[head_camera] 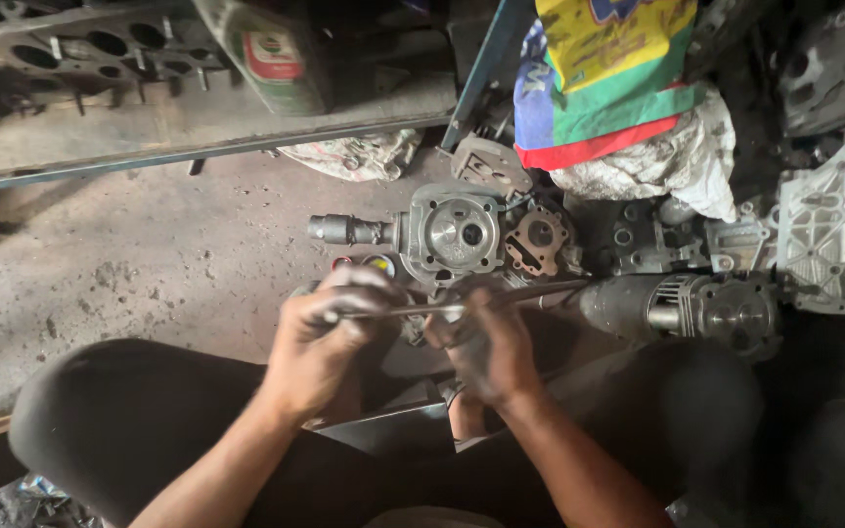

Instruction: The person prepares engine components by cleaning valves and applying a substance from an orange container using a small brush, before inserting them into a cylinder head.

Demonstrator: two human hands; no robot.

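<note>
My left hand (330,337) is closed around one end of a thin metal rod (501,296) that runs rightward across both hands. My right hand (486,347) grips the same rod near its middle, fingers curled over it. Both hands are dusty and hover above my knees, just in front of a grey engine cylinder head (452,235) with a round bore, lying on the concrete floor. Right of it sits a rusty brown gasket plate (538,238). The rod's far tip points toward a dark finned cylinder part (682,305).
Several grey engine casings (833,225) pile up at the right. A colourful woven sack (608,78) rests on white cloth behind. A blue metal frame (198,152) and a green oil can (271,54) stand at the back left. Dusty concrete floor (119,264) lies left.
</note>
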